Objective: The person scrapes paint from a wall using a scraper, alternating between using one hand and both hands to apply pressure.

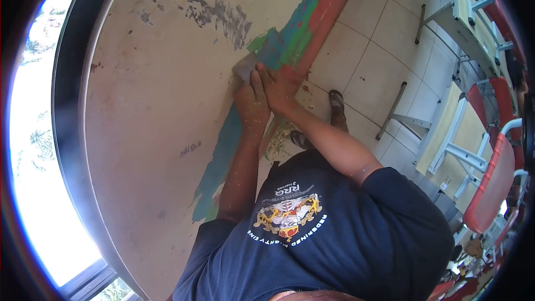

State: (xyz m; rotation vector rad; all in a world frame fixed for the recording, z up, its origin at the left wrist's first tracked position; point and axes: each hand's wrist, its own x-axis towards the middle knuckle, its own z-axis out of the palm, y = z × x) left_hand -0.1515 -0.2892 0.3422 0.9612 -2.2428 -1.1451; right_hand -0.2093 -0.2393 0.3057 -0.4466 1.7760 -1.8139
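Observation:
Both my hands are pressed together against a cream painted wall (150,78). My left hand (252,103) is closed on a flat grey scraper (244,67), its blade lying on the wall. Beside and partly over it, my right hand (278,86) is closed too, with its fingertips near the same scraper. The handle is hidden by the fingers. Around the blade runs a patchy painted band (270,47) of blue-green, with green and red showing at its edge. More blue-green paint (214,161) continues beside my left forearm.
Pale shavings (276,144) lie on the tiled floor (362,50) by my sandalled feet (337,103). A red skirting strip (323,22) edges the wall. Tables (446,134) and red chairs (490,184) stand at the right. A bright window (33,150) is at the left.

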